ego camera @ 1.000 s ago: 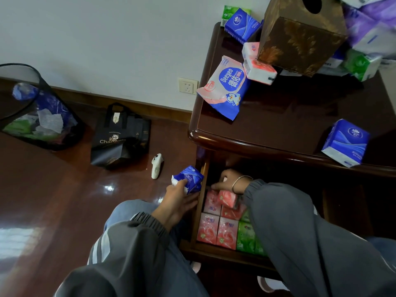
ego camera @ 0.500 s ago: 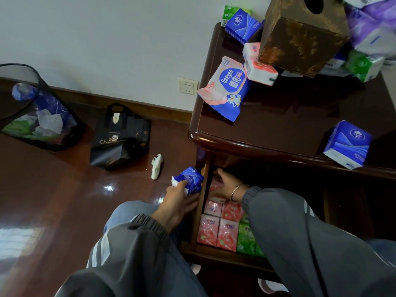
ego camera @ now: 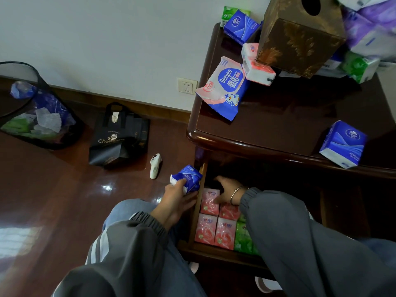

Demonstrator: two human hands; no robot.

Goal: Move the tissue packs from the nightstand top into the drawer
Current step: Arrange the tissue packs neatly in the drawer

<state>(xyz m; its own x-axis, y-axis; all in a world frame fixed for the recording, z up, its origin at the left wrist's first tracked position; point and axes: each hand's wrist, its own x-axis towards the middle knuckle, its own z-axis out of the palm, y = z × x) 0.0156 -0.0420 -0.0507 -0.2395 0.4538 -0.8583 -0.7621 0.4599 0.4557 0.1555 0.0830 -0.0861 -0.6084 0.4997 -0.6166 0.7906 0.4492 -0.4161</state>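
My left hand (ego camera: pixel 176 199) grips a small blue tissue pack (ego camera: pixel 188 177) just outside the open drawer's left wall (ego camera: pixel 196 209). My right hand (ego camera: pixel 227 189) is inside the drawer, palm down and fingers spread over the pink packs (ego camera: pixel 214 232), holding nothing; green packs (ego camera: pixel 243 239) lie beside them. On the nightstand top (ego camera: pixel 278 123) lie a blue pack (ego camera: pixel 342 144) at the right front, a large Deeyeo pack (ego camera: pixel 225 88) over the left edge, pink-and-white packs (ego camera: pixel 258 70), another blue pack (ego camera: pixel 241 25) at the back, and a green pack (ego camera: pixel 361 66).
A brown tissue box (ego camera: pixel 300 33) stands at the back of the top, with purple packs (ego camera: pixel 368 24) behind it. On the floor to the left are a mesh waste basket (ego camera: pixel 32 108), a black bag (ego camera: pixel 120 136) and a small white device (ego camera: pixel 155 166).
My right hand set the pink pack it held down in the drawer, let go, and slid further back. My left hand stayed put with the blue pack.
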